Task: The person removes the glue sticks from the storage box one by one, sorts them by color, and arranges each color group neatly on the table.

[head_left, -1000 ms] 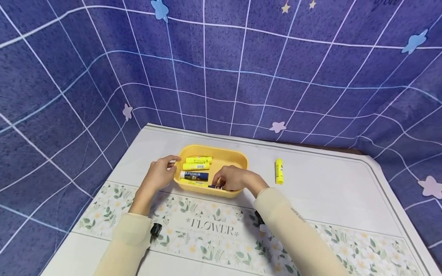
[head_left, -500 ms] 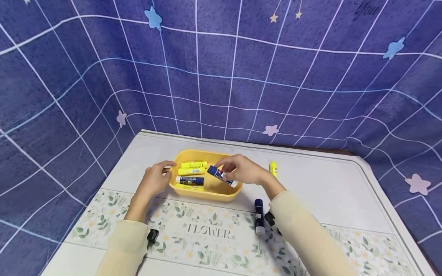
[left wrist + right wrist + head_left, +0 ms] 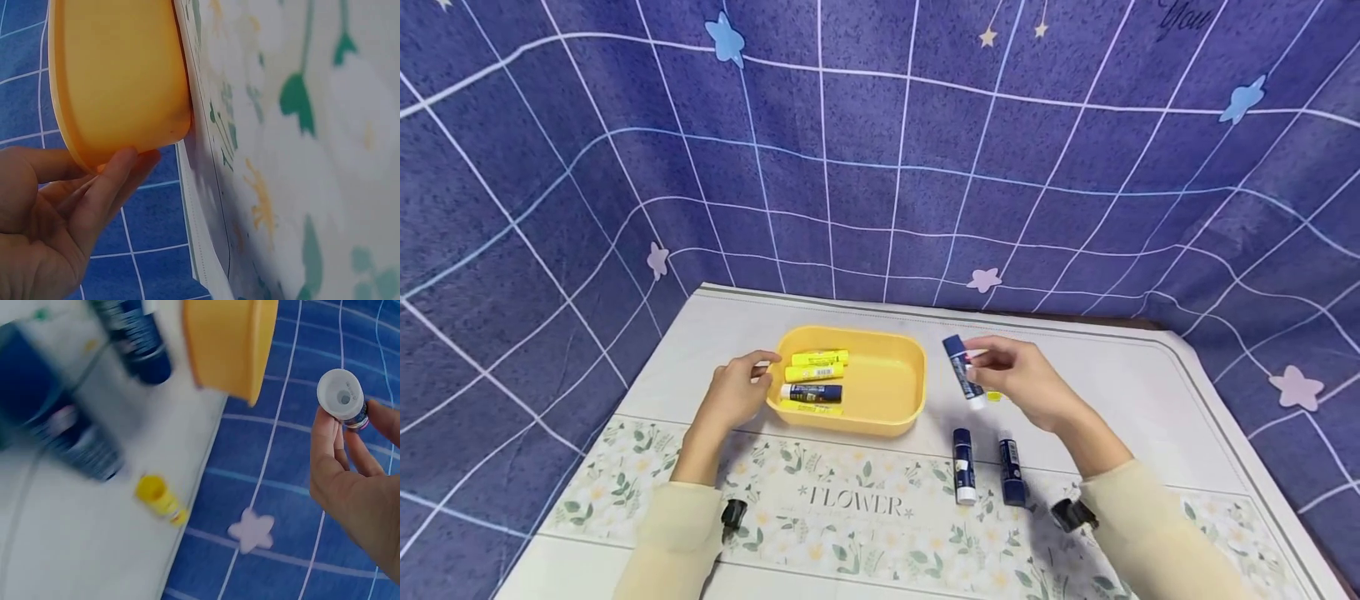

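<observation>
1. My right hand (image 3: 1033, 387) grasps a navy-blue cylindrical glue-stick-like tube with a white end (image 3: 961, 368), pinched between thumb and fingertips; the grip is only as wide as the tube.
2. I hold that tube in the air, tilted, navy end up and white end down, to the right of the tray and apart from it.
3. My left hand (image 3: 741, 387) grasps the rounded yellow plastic tray (image 3: 887, 383), thumb and fingers closed on the rim at its left end.
4. Inside the tray, on its left side, lie 3 bright yellow tubes (image 3: 815, 372) and 1 navy tube with a white end (image 3: 812, 393).
5. Below my right hand, 2 navy tubes (image 3: 964, 467) lie side by side, apart, on the white flower-printed tabletop (image 3: 1120, 375).
6. Partly hidden behind my right hand, 1 yellow tube (image 3: 161, 500) also rests there.
</observation>
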{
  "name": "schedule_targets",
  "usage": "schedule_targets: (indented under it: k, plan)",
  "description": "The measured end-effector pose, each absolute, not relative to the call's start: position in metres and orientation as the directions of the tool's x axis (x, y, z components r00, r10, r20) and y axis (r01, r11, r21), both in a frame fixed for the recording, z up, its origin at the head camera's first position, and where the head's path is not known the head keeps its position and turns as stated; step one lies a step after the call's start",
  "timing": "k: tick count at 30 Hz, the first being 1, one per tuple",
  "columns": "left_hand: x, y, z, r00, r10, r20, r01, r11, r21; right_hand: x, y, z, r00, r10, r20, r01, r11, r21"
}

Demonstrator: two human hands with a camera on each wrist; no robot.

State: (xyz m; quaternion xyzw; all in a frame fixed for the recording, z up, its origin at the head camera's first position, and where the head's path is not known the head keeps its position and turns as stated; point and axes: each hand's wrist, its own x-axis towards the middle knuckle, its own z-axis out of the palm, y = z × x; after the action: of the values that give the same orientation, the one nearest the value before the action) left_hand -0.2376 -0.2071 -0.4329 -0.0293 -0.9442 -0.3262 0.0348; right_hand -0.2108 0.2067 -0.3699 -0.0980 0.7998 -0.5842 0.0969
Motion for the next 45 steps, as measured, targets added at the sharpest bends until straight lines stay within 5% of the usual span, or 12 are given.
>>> schedule_targets:
  k: [21,45]
  plan:
    - [-0.238,-0.208,-0.431,-0.996,0.035,0.083,0.078,0.794,0.603,-0.134,0.3,-0.441,-0.931,-0.016,-0.364,0.329,0.388,-0.861]
    - [-0.239,-0.208,-0.436,-0.996,0.045,0.082,0.086,0.788,0.61,-0.131,0.296,-0.442,-0.936,0.02,-0.351,0.272,0.675,-0.686]
